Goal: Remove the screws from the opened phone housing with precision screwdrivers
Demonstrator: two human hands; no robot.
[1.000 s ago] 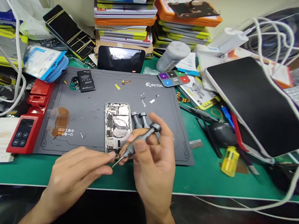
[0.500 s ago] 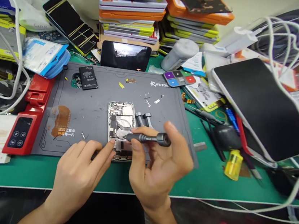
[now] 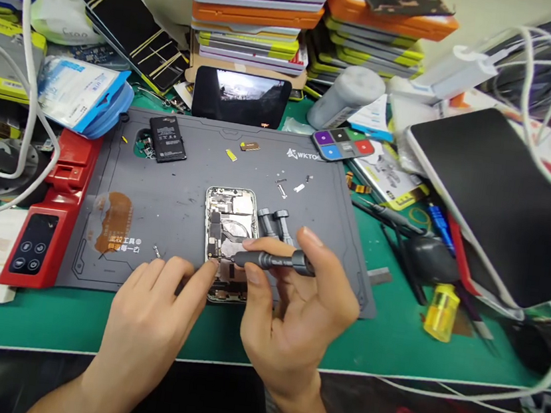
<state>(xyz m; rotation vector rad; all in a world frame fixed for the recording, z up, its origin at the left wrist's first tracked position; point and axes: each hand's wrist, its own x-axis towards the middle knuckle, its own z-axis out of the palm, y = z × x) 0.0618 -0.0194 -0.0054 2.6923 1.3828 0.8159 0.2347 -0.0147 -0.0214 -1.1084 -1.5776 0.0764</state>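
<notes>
An opened phone (image 3: 230, 224) lies on the grey work mat (image 3: 157, 192) with its inner parts exposed. Bent fingers of my left hand (image 3: 154, 312) close against its lower left edge, and their undersides are hidden. My right hand (image 3: 297, 310) holds a dark screwdriver (image 3: 269, 260) nearly level between thumb and fingers, its tip pointing left over the lower half of the phone. Two more dark screwdrivers (image 3: 274, 220) lie just right of the phone, partly behind my right hand. A removed phone battery (image 3: 168, 140) rests on the mat's upper left.
Small metal pieces (image 3: 282, 190) lie loose on the mat. A red device (image 3: 45, 225) borders it on the left. Behind stand a phone with a lit screen (image 3: 241, 97) and stacked boxes (image 3: 256, 16). A black-screened tablet (image 3: 497, 200), cables and tools crowd the right.
The view has shifted slightly, moving the scene a little right. The screwdriver tip has come down toward the phone's lower part, near my left fingertip. Both hands keep their holds.
</notes>
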